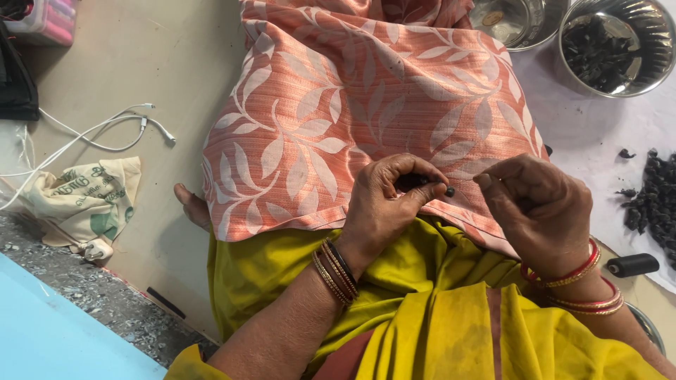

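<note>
My left hand [384,204] is curled over my lap and pinches a small black bead-like piece [449,191] between thumb and forefinger, with more dark material in the palm. My right hand [539,204] sits just to its right, fingers pinched together near the bead, seemingly on something too thin to make out. Both wrists wear bangles. Under the hands lies a salmon cloth with a white leaf pattern [338,105] over a yellow-green garment [436,317].
A steel bowl of black pieces [616,46] and an empty steel bowl [514,21] stand at the top right. More black pieces [655,200] lie on white cloth, a black spool [632,265] below them. White cables [105,130] and a printed cloth bag [88,197] lie left.
</note>
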